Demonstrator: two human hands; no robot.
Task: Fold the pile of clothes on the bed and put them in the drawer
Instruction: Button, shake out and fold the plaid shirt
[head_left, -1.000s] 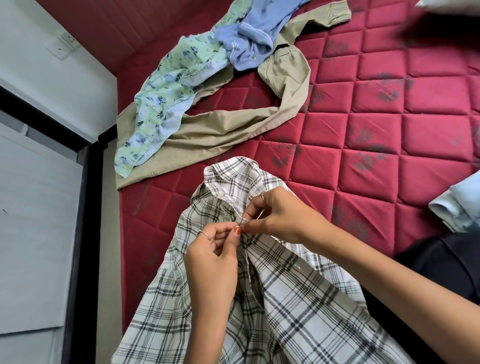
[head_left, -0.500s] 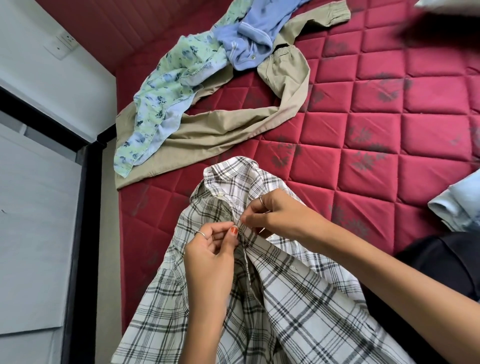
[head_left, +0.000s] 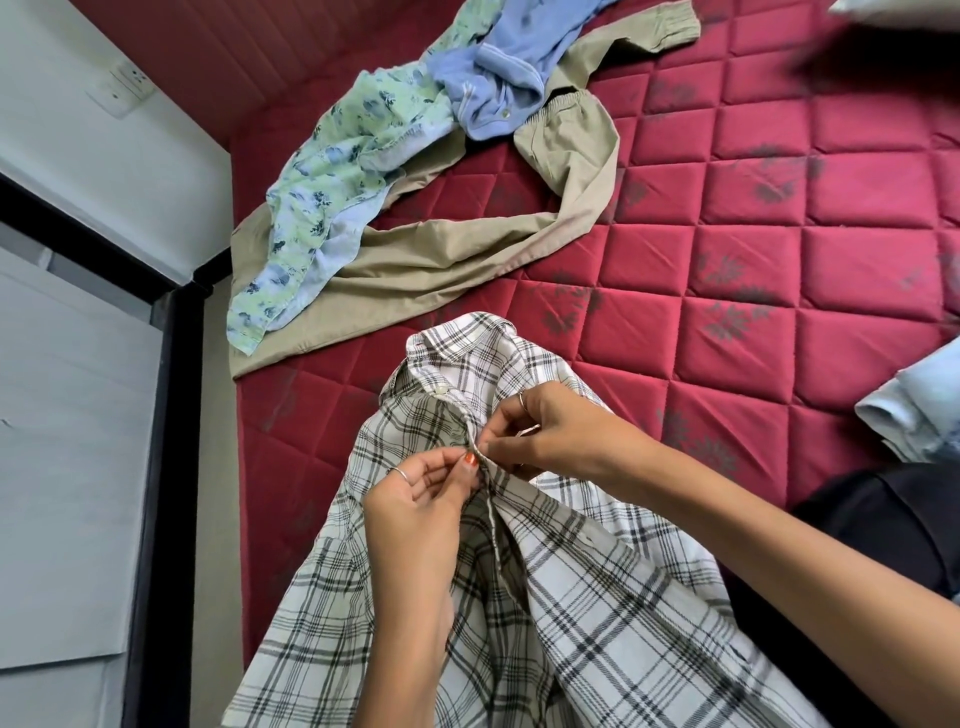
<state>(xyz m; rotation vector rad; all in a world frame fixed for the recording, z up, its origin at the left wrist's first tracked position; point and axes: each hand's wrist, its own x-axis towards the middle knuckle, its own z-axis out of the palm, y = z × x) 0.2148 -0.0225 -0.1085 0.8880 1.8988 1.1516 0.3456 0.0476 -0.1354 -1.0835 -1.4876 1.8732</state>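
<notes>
Two hands at work on one white and grey plaid cotton shirt (head_left: 597, 623), spread collar-away on the red quilted mattress (head_left: 727, 218) at 6 o'clock. Left hand (head_left: 415, 499) pinching the near placket edge between thumb and forefinger; right hand (head_left: 550, 431) pinching the opposite edge, remaining fingers curled. Best done by holding both edges taut and level, pushing the button fully through its hole, then working downward without skewing the plaid. Waiting at 11 o'clock, well apart: a tangled heap of green floral blouse (head_left: 332, 187), periwinkle blue top (head_left: 498, 78) and khaki trousers (head_left: 441, 260). Button itself hidden behind fingertips, so fastened or not impossible to tell. Pale blue folded cloth (head_left: 919, 405) cut off at 3 o'clock. No drawer visible anywhere.
</notes>
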